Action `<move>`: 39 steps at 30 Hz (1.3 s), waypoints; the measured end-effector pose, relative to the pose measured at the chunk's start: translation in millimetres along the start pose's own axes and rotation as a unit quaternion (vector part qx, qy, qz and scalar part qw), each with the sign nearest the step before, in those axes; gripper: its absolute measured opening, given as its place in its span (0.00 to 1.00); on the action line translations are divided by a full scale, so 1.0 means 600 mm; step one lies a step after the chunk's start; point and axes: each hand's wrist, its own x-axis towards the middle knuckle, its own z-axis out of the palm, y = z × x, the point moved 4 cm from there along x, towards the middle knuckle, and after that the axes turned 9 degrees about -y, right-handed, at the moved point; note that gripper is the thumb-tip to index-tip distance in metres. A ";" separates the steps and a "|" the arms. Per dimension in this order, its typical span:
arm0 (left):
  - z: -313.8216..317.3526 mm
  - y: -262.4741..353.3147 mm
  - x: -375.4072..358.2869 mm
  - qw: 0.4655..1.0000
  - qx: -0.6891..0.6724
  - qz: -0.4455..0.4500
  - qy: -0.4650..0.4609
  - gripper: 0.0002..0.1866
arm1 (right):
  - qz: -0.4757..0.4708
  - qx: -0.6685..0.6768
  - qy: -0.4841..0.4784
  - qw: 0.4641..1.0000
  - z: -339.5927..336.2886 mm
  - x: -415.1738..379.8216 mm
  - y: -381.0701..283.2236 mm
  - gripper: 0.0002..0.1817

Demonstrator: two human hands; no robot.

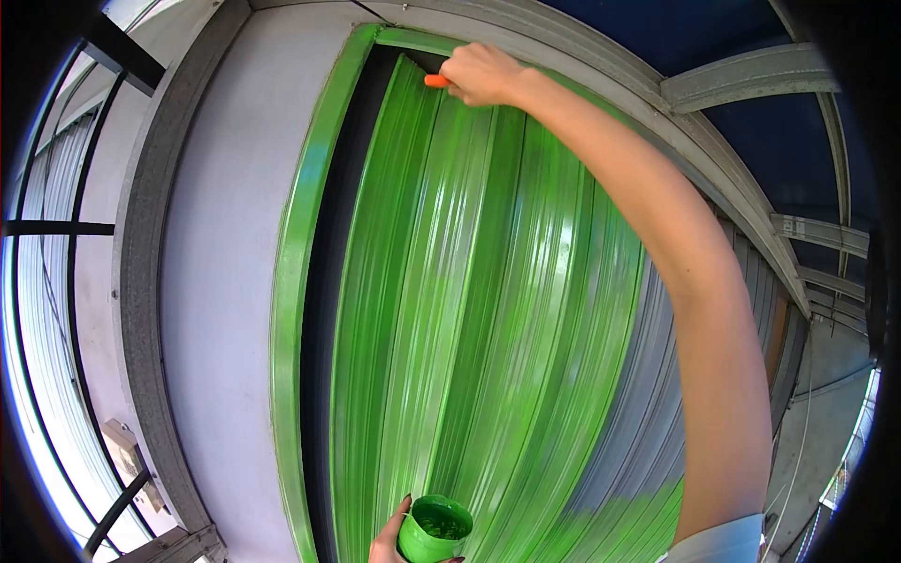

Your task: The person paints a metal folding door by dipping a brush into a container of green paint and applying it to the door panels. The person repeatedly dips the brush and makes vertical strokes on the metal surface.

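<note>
My right hand (481, 75) is raised to the top of a corrugated metal panel (479, 263). Its fingers are closed around a paintbrush, whose orange handle (436, 82) sticks out to the left; the bristles are hidden from view. Low in the picture, my left hand (387, 542) grips a small round paint pot (434, 542), green outside, with green paint inside. Most of the panel is coated in streaky, wet-looking green, while grey metal shows toward its right side and lower right.
A green frame (298, 272) borders the panel, with a dark gap (330, 263) between them. Left of it is a white wall (225, 263) and a grey metal post (150, 235). Grey beams (741, 89) run overhead. Black window bars (61, 228) stand at far left.
</note>
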 end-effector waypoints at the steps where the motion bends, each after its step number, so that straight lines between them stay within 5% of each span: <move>1: -0.001 -0.006 -0.002 1.000 0.013 -0.003 -0.003 0.46 | -0.009 -0.007 -0.008 1.000 0.002 -0.005 -0.012 0.05; 7: 0.000 0.004 -0.002 1.000 0.004 0.013 0.013 0.44 | -0.090 0.099 -0.076 0.988 -0.025 -0.047 -0.106 0.08; 11: 0.003 0.005 -0.001 1.000 -0.018 -0.014 -0.006 0.44 | -0.041 0.272 -0.054 0.960 -0.023 -0.031 -0.051 0.13; 15: 0.006 0.016 -0.001 1.000 -0.001 -0.005 0.004 0.45 | 0.072 0.207 0.074 0.973 -0.023 -0.015 0.043 0.12; 18: 0.012 0.010 0.006 1.000 -0.007 0.007 -0.012 0.48 | 0.029 0.094 0.094 0.991 -0.030 -0.017 0.029 0.10; 25: 0.020 0.008 0.009 0.999 -0.026 -0.002 -0.030 0.52 | -0.161 -0.002 -0.093 0.983 0.009 -0.065 -0.165 0.05; 32: 0.031 0.001 0.012 0.997 -0.040 -0.059 -0.042 0.56 | -0.058 0.281 -0.070 0.955 -0.025 -0.030 -0.145 0.08; 36: 0.012 0.015 -0.002 0.999 0.020 -0.016 -0.024 0.52 | 0.061 0.261 -0.062 0.961 0.012 -0.010 -0.041 0.10; 39: 0.010 0.007 -0.004 0.999 0.038 -0.001 -0.014 0.52 | 0.085 0.206 0.070 0.972 -0.013 -0.018 0.001 0.09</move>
